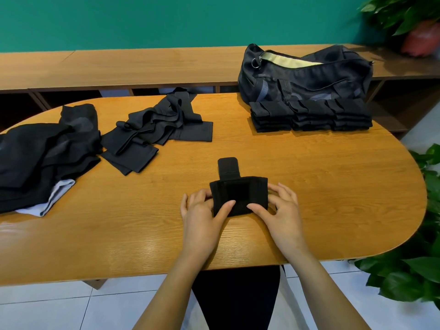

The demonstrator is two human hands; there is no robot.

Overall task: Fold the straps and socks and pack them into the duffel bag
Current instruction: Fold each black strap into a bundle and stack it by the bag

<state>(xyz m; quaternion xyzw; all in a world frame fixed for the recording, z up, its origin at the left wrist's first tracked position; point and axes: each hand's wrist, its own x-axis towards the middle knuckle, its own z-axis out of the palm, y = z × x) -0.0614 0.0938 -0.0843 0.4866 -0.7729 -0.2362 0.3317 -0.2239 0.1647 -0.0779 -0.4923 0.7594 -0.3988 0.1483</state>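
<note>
Head view: I see left hand (pixel 202 210) and right hand (pixel 283 206) each pinching the folded black strap (pixel 239 194) by its near corners on the table (pixel 333 186); loose tab (pixel 227 166) points straight away, equally near both

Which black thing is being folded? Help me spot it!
Find the wooden table. At its near edge, the left hand and right hand hold one folded strap. Unlike the loose piles and neat stacks, it sits alone, tab sticking out.
</note>
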